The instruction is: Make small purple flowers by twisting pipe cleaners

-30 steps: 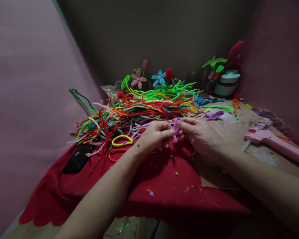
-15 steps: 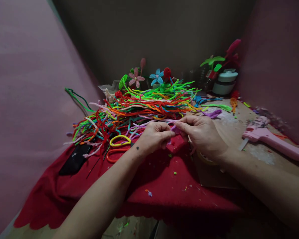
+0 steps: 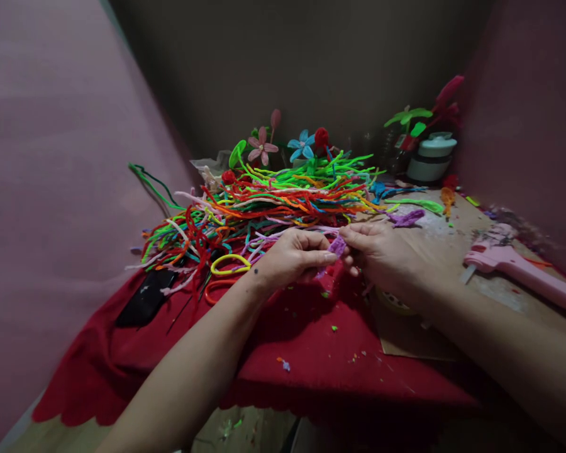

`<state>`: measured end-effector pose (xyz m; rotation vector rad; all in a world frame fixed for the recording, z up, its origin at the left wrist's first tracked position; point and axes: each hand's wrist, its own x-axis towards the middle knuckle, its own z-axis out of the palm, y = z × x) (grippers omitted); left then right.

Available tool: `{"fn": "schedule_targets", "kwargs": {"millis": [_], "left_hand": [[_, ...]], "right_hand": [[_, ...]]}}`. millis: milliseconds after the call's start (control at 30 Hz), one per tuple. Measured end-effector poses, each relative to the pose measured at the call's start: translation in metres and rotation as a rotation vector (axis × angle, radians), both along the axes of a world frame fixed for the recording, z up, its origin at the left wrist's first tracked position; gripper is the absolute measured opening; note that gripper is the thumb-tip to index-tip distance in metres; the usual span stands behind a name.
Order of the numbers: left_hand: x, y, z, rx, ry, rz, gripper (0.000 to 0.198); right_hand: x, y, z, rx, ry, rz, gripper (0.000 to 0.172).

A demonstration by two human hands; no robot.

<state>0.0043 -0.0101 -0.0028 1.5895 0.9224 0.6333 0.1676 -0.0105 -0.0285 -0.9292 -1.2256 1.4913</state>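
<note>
My left hand (image 3: 292, 258) and my right hand (image 3: 382, 255) meet above the red felt cloth (image 3: 283, 340). Both pinch a short purple pipe cleaner piece (image 3: 337, 245) between thumb and fingers. Just behind my hands lies a big heap of pipe cleaners (image 3: 264, 201) in green, red, orange, pink and teal. A yellow loop (image 3: 229, 264) and an orange loop (image 3: 219, 290) of pipe cleaner lie left of my left hand.
A pink glue gun (image 3: 519, 267) lies at the right on the wooden table (image 3: 453, 236). Finished pipe-cleaner flowers (image 3: 283, 145) stand at the back, a pale lidded jar (image 3: 431, 160) at the back right. A black flat object (image 3: 146, 302) rests on the cloth's left. Another purple piece (image 3: 405, 218) lies beyond my right hand.
The purple piece has been turned and worked between my fingertips; it stood up between my hands a second ago and now sits lower in the pinch. My hands stayed in place.
</note>
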Motion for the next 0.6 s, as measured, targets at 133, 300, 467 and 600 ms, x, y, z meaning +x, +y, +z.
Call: {"fn": "schedule_targets", "kwargs": {"millis": [133,300,467,600], "left_hand": [[0.001,0.001,0.000,0.016,-0.013,0.056,0.022],[0.002,0.003,-0.004,0.028,-0.023,0.101,0.022],[0.003,0.001,-0.003,0.022,-0.045,0.118,0.022],[0.008,-0.001,-0.004,0.043,-0.053,0.145,0.021]], "right_hand": [[-0.001,-0.001,0.003,-0.024,0.095,0.038,0.033],[0.000,-0.007,0.009,0.052,-0.064,-0.034,0.025],[-0.002,-0.008,0.010,0.066,-0.125,-0.035,0.016],[-0.004,-0.010,0.015,0.069,-0.265,-0.060,0.013]]}}
